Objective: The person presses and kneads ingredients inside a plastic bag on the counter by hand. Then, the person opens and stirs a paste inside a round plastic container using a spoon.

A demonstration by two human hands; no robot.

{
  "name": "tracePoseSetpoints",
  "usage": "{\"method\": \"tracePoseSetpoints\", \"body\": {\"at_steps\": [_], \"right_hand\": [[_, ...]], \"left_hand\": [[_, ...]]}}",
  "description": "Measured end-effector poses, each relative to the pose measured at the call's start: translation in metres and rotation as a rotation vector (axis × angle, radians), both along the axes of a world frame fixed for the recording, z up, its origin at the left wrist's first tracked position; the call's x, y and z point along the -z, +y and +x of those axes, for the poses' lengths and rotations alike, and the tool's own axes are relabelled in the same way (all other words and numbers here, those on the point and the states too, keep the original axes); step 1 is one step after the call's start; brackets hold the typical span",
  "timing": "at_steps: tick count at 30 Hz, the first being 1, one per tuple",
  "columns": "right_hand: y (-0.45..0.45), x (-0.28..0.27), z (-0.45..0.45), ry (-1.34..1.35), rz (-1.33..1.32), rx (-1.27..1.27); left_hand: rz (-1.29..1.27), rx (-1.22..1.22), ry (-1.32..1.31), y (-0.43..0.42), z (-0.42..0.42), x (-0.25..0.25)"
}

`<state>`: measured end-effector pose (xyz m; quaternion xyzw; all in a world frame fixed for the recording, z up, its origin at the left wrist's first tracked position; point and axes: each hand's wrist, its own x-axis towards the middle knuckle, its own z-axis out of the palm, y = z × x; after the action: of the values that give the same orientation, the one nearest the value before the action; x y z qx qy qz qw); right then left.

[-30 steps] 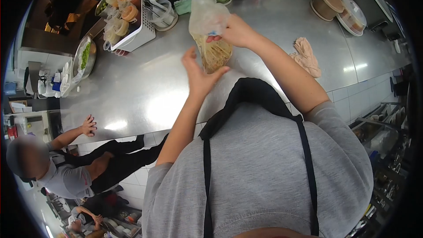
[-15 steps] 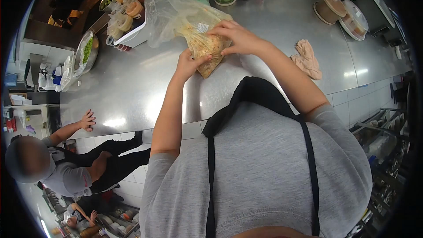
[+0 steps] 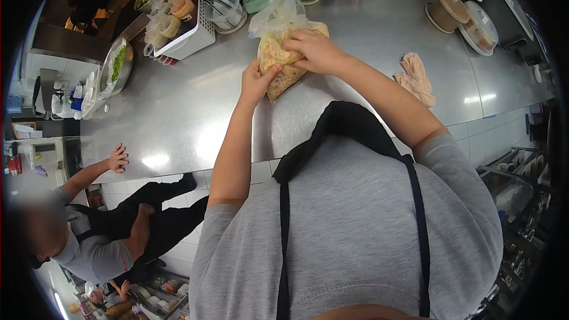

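Note:
A clear plastic bag filled with a yellowish-brown crumbly food rests on the steel counter in front of me. Its loose, gathered top points away toward the back of the counter. My left hand grips the bag's near left side, thumb pressed on the plastic. From the right, my right hand has its fingers curled over the upper part of the bag. What the food is exactly, I cannot make out through the plastic.
Left of the bag stands a white basket of sauce bottles, beside a tub of utensils. A pink cloth lies to the right. Lidded containers sit at the far right. A co-worker's hand rests on the counter's left edge.
The bag's loose top has swung from the left to upright and gathered narrower, uncovering the utensil tub. Both hands still hold the bag, the right slightly further right. The co-worker has leaned lower.

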<state>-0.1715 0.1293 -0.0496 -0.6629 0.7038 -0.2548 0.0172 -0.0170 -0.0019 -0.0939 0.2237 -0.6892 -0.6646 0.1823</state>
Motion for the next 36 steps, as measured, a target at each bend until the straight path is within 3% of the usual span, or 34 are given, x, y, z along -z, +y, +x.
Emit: {"method": "tracePoseSetpoints", "body": {"at_steps": [8,10,16,19,26,32,36], "right_hand": [[-0.010,-0.002,-0.004,0.023,0.160,0.009],[-0.014,-0.009,-0.007,0.080,0.263,-0.055],[-0.015,-0.019,-0.006,0.187,0.350,-0.037],[-0.010,-0.008,-0.010,0.157,0.249,-0.058],[-0.006,0.004,-0.006,0.149,0.182,0.047],[-0.002,0.003,-0.005,-0.023,0.193,0.073],[-0.002,0.013,-0.004,-0.035,0.054,0.147]], "left_hand": [[-0.030,0.122,-0.089,-0.005,0.003,-0.002],[-0.199,0.106,-0.063,0.000,0.004,0.003],[-0.390,-0.059,-0.056,0.018,-0.002,0.009],[-0.565,-0.123,-0.068,0.022,-0.003,0.008],[-0.560,-0.190,-0.038,0.019,-0.010,0.009],[-0.423,-0.145,-0.108,0.012,-0.012,0.011],[-0.565,-0.200,-0.094,0.011,-0.017,0.009]]}}
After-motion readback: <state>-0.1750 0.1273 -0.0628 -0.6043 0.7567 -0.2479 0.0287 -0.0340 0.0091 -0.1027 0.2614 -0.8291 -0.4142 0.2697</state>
